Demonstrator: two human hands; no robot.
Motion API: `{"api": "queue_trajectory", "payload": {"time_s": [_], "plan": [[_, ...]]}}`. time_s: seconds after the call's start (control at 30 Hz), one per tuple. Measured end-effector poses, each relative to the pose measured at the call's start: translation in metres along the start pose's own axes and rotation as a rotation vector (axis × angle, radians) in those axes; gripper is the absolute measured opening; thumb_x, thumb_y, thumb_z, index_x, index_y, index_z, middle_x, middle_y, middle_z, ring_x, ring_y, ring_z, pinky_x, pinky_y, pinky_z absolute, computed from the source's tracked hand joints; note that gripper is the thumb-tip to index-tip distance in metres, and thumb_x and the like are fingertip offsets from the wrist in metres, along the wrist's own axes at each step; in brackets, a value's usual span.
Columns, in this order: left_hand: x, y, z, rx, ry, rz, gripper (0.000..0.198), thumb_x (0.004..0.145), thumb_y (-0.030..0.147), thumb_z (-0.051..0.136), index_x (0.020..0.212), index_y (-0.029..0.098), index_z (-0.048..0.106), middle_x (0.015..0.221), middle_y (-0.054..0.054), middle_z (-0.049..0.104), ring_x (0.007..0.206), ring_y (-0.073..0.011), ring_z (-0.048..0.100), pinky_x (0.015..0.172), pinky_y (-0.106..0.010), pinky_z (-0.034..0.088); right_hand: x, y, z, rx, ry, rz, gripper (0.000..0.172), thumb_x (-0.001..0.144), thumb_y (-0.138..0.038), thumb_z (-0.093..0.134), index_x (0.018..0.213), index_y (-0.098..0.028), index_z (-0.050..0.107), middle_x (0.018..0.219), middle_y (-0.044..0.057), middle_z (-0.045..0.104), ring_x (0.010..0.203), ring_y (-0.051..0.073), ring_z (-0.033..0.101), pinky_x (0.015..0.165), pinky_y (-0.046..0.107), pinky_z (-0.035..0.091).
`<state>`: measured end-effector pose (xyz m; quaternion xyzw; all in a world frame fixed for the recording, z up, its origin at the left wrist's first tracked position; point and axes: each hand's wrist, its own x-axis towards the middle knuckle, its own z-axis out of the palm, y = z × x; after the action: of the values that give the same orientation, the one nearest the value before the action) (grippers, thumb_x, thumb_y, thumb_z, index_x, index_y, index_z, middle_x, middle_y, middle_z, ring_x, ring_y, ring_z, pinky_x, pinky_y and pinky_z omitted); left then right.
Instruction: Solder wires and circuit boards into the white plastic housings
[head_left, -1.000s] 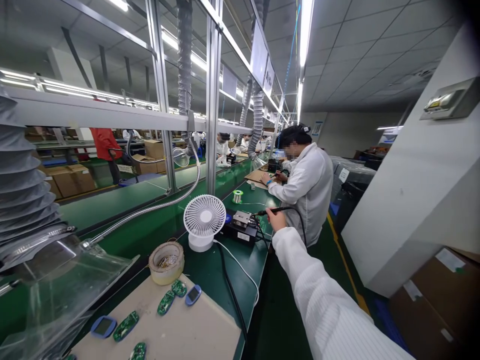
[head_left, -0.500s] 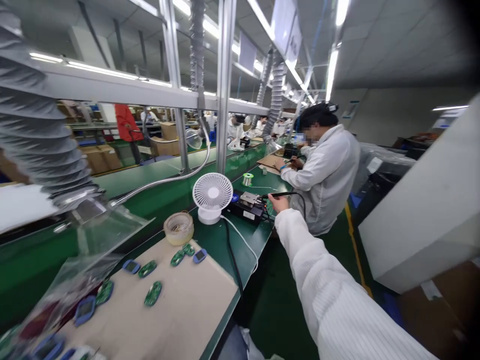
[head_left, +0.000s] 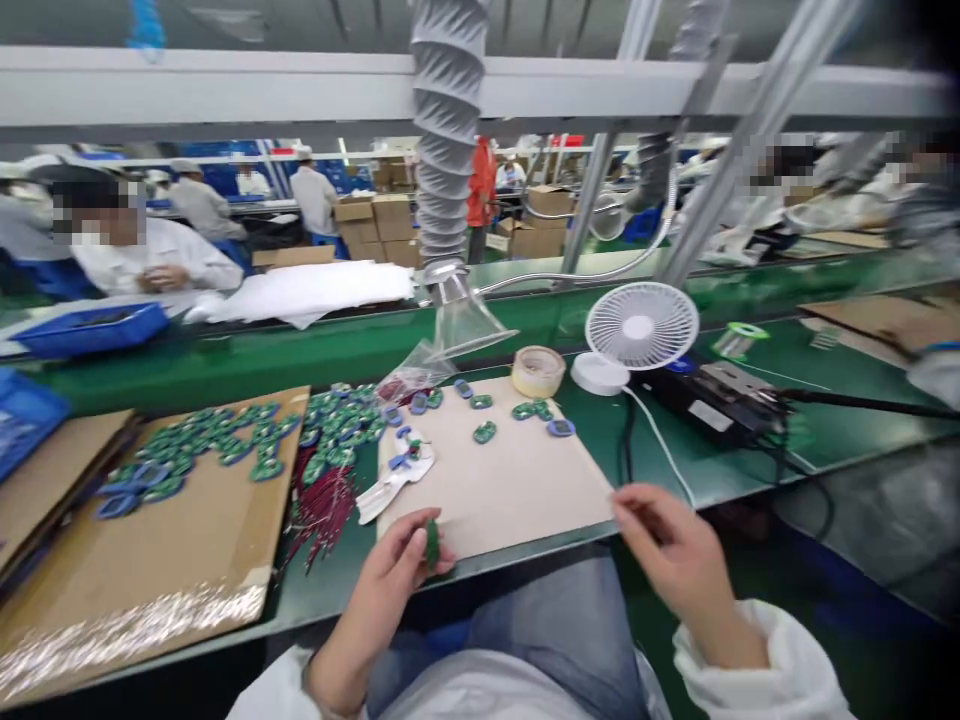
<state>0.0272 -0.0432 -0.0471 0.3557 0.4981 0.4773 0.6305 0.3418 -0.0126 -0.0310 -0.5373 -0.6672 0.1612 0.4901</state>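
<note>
My left hand (head_left: pixel 394 560) is closed around a small green circuit board (head_left: pixel 433 543), held just over the front edge of the tan work mat (head_left: pixel 517 490). To the right, my right hand (head_left: pixel 667 545) hangs by the mat's front right corner, thumb and fingertips pinched together; whatever may be between them is too small to see. Several green boards, such as one board (head_left: pixel 485 432), and blue-cased ones, such as a blue case (head_left: pixel 561 428), lie on the mat. A crumpled white wrapper (head_left: pixel 394 480) with a blue part is at its left side.
A soldering iron (head_left: pixel 825 397) rests at its black station (head_left: pixel 697 400) behind a white fan (head_left: pixel 641 325). A tape roll (head_left: pixel 538 372) stands at the mat's back. Red wires (head_left: pixel 326 500) and a cardboard sheet (head_left: pixel 217 520) with boards lie left. An extraction hose (head_left: pixel 450 130) hangs overhead.
My view has swung left and down to the mat. My right hand has let go of the soldering iron's handle at the station and come back. My left hand with the board has come into view.
</note>
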Motion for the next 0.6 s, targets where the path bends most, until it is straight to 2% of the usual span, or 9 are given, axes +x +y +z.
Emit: {"api": "queue_trajectory", "payload": {"time_s": [0.07, 0.1, 0.17, 0.23, 0.3, 0.37, 0.47, 0.6], "plan": [[-0.006, -0.002, -0.003, -0.060, -0.047, -0.013, 0.056, 0.079, 0.057, 0.068, 0.114, 0.014, 0.061, 0.089, -0.008, 0.068, 0.090, -0.0222, 0.068, 0.089, -0.040, 0.054, -0.002, -0.023, 0.036, 0.089, -0.418, -0.019, 0.021, 0.092, -0.038, 0.053, 0.094, -0.021, 0.066, 0.083, 0.005, 0.066, 0.066, 0.017, 0.061, 0.057, 0.026, 0.049], [-0.009, 0.000, -0.005, -0.059, -0.063, -0.011, 0.055, 0.079, 0.057, 0.067, 0.112, 0.014, 0.061, 0.091, -0.009, 0.068, 0.092, -0.0227, 0.067, 0.089, -0.040, 0.053, -0.002, -0.034, 0.053, 0.120, -0.580, -0.012, 0.023, 0.094, -0.038, 0.050, 0.098, -0.021, 0.065, 0.082, 0.005, 0.066, 0.066, 0.016, 0.061, 0.057, 0.026, 0.048], [-0.011, 0.005, -0.011, 0.012, -0.087, 0.023, 0.052, 0.081, 0.057, 0.065, 0.111, 0.014, 0.062, 0.097, -0.010, 0.068, 0.095, -0.0235, 0.066, 0.088, -0.039, 0.052, -0.001, -0.051, 0.084, 0.153, -0.805, 0.020, 0.027, 0.095, -0.039, 0.048, 0.111, -0.022, 0.061, 0.086, 0.005, 0.065, 0.068, 0.017, 0.061, 0.060, 0.027, 0.048], [-0.010, 0.014, -0.020, 0.130, -0.088, 0.084, 0.049, 0.084, 0.056, 0.062, 0.111, 0.015, 0.064, 0.103, -0.012, 0.067, 0.099, -0.0231, 0.062, 0.090, -0.037, 0.049, 0.000, -0.063, 0.109, 0.165, -0.955, 0.064, 0.044, 0.090, -0.041, 0.055, 0.129, -0.022, 0.050, 0.092, 0.006, 0.065, 0.073, 0.019, 0.061, 0.064, 0.029, 0.049], [-0.006, 0.024, -0.029, 0.208, -0.078, 0.124, 0.045, 0.086, 0.052, 0.061, 0.112, 0.015, 0.064, 0.107, -0.011, 0.065, 0.099, -0.0217, 0.060, 0.091, -0.035, 0.047, 0.003, -0.069, 0.129, 0.189, -1.068, 0.111, 0.065, 0.084, -0.044, 0.063, 0.140, -0.022, 0.037, 0.097, 0.006, 0.063, 0.077, 0.021, 0.061, 0.068, 0.031, 0.050], [0.001, 0.033, -0.040, 0.212, -0.078, 0.111, 0.042, 0.086, 0.048, 0.062, 0.113, 0.016, 0.063, 0.107, -0.010, 0.063, 0.097, -0.0206, 0.059, 0.089, -0.035, 0.047, 0.009, -0.074, 0.146, 0.246, -1.137, 0.160, 0.078, 0.080, -0.046, 0.067, 0.144, -0.023, 0.030, 0.097, 0.006, 0.063, 0.077, 0.021, 0.060, 0.069, 0.032, 0.050], [0.014, 0.046, -0.057, 0.176, -0.107, 0.041, 0.041, 0.085, 0.048, 0.064, 0.112, 0.017, 0.060, 0.105, -0.009, 0.061, 0.095, -0.0201, 0.058, 0.088, -0.035, 0.047, 0.021, -0.084, 0.166, 0.351, -1.168, 0.253, 0.084, 0.076, -0.053, 0.068, 0.144, -0.022, 0.029, 0.094, 0.005, 0.063, 0.073, 0.021, 0.060, 0.064, 0.030, 0.048], [0.030, 0.053, -0.074, 0.052, -0.176, -0.046, 0.055, 0.076, 0.061, 0.069, 0.107, 0.017, 0.056, 0.097, -0.008, 0.059, 0.093, -0.0197, 0.058, 0.083, -0.033, 0.045, 0.042, -0.106, 0.184, 0.342, -1.222, 0.382, 0.087, 0.070, -0.053, 0.072, 0.142, -0.022, 0.035, 0.088, 0.005, 0.065, 0.071, 0.021, 0.061, 0.061, 0.028, 0.047]]}}
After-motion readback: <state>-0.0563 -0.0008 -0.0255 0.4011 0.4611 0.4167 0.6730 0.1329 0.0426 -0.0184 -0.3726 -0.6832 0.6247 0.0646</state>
